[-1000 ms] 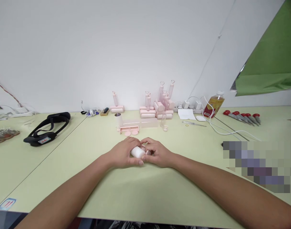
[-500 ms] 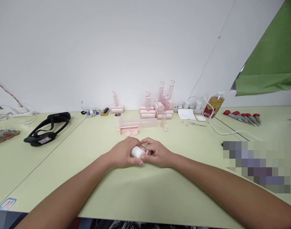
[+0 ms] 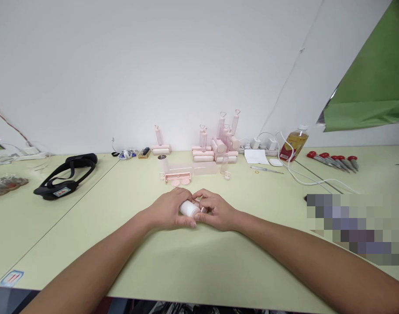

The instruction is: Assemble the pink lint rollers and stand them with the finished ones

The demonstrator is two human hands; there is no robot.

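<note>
Between both hands, just above or on the table, is a white lint roller roll [image 3: 188, 208]. My left hand [image 3: 168, 208] is wrapped round its left side. My right hand [image 3: 219, 211] grips its right end, where a small pink part shows between the fingers; its exact shape is hidden. Beyond the hands lie an open pink roller case [image 3: 177, 176] and two pink round caps [image 3: 176, 183]. A second white roll [image 3: 163, 163] stands upright behind them. To its right are a translucent long piece [image 3: 204, 168] and a clear handle [image 3: 224, 165].
Several pink lint rollers [image 3: 203, 156] stand against the wall, with another lint roller [image 3: 161, 149] to their left. A black headset strap [image 3: 66, 176] lies left. Rightward are a tweezers-like tool [image 3: 266, 169], white cables [image 3: 304, 179], a drink bottle [image 3: 294, 143] and red-topped tools [image 3: 333, 160].
Both hands keep nearly the same grip on the lint roller roll. The whole view has shifted very slightly; nothing on the table has visibly moved.
</note>
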